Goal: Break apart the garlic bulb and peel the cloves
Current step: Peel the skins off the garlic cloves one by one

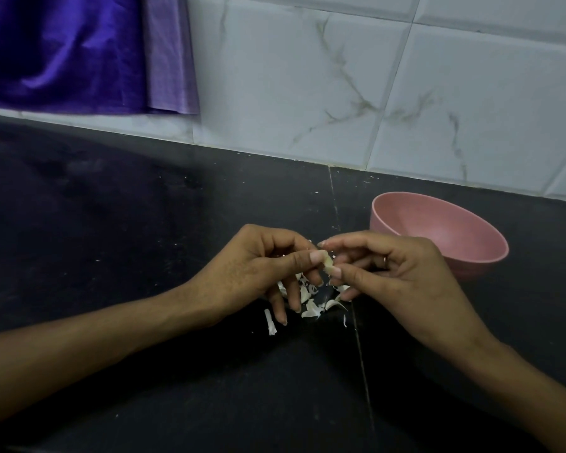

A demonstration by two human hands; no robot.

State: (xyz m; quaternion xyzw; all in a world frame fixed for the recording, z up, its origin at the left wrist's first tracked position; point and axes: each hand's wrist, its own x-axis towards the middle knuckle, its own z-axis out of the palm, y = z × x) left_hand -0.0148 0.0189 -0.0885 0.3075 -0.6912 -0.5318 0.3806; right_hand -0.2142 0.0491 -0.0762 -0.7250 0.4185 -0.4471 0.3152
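A small pale garlic clove (327,263) is held above the black counter (144,223), between both hands. My left hand (258,273) pinches it from the left with thumb and forefinger. My right hand (389,273) pinches it from the right, thumb tip against its lower end. Several white shreds of garlic skin (311,308) lie on the counter just under my fingers, and one longer strip (270,322) lies a little to the left. No whole bulb is in sight.
A pink bowl (438,233) stands right behind my right hand, its visible inside bare. A marbled white tile wall (373,93) runs along the counter's back. Purple cloth (79,50) hangs at the upper left.
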